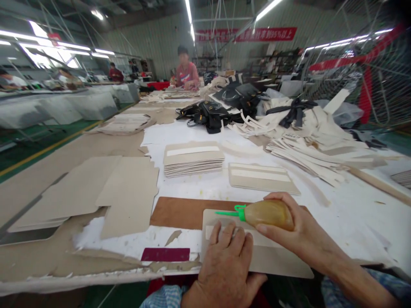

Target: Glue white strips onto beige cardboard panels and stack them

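Note:
My right hand (290,224) is wrapped round a glue bottle (268,214), amber with a thin green nozzle that points left. The bottle lies level above a beige card panel (282,260) at the table's front edge. On that panel my left hand (227,259) rests flat with its fingers spread. A pale strip (209,232) runs across the panel and passes partly under the fingers. Behind the panel, partly covered by it, is a brown strip (180,213). Whether glue is leaving the nozzle cannot be made out.
A stack of beige panels (194,160) stands ahead, beside a lower pile of panels (263,177). Larger card sheets (128,192) lie left, a maroon strip (165,254) in front. Black bags (210,113) and cut strips (308,132) heap behind. A person (187,72) stands at the far end.

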{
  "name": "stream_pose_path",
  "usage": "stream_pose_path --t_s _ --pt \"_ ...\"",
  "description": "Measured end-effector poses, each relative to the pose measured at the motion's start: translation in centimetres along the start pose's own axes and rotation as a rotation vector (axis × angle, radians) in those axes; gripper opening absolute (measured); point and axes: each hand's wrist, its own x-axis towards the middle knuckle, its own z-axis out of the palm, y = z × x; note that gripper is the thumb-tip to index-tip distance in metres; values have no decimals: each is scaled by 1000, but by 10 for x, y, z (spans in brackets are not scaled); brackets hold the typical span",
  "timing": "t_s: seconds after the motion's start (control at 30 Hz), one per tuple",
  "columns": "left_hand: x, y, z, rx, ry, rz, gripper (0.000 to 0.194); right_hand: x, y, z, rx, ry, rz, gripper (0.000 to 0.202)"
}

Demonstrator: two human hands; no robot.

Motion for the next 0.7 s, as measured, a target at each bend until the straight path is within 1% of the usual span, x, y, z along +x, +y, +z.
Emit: stream_pose_path --t_s 0.07,0.13,0.2,0.3,0.53,0.7 --pt "0 1 0 -21 -15 -28 71 5 -12 7 -83 -26 -52 57" --pt "-1 1 0 -34 -25 -41 72 11 -19 13 -133 -49 -109 54" --pt "-1 1 0 -40 -36 -45 72 16 -23 18 -155 -70 -146 51" --pt "-1 0 0 -48 -55 -56 72 21 -25 23 -159 -81 -155 50" --pt "0 2 -5 -68 -78 -58 70 26 -32 24 -187 -101 -138 53" --pt "0 3 -5 -57 -46 -47 67 28 -43 20 -261 -127 -223 43"
